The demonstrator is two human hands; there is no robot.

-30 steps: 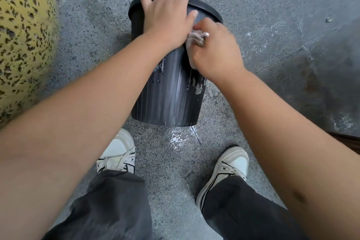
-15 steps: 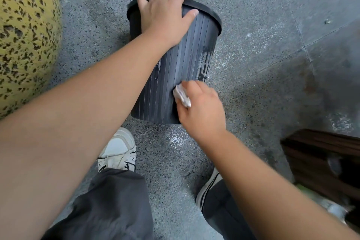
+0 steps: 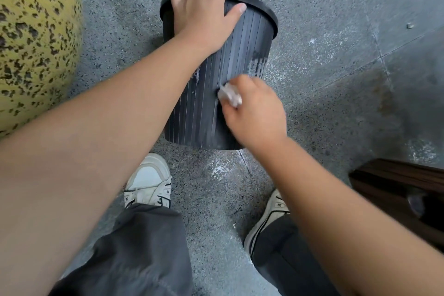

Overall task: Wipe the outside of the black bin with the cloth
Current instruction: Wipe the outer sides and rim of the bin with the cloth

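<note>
Head view: my left hand [image 3: 204,11] is gripping the black bin [image 3: 230,74] rim at upper centre, my right hand [image 3: 254,113] is pinching the cloth [image 3: 229,95] against its ribbed side, and pressing harder is risking tipping the bin.

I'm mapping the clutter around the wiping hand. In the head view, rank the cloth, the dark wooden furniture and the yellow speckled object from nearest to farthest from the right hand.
1. Cloth: gripped in the right hand, against the black bin.
2. Dark wooden furniture: lower right.
3. Yellow speckled object: far left.
</note>
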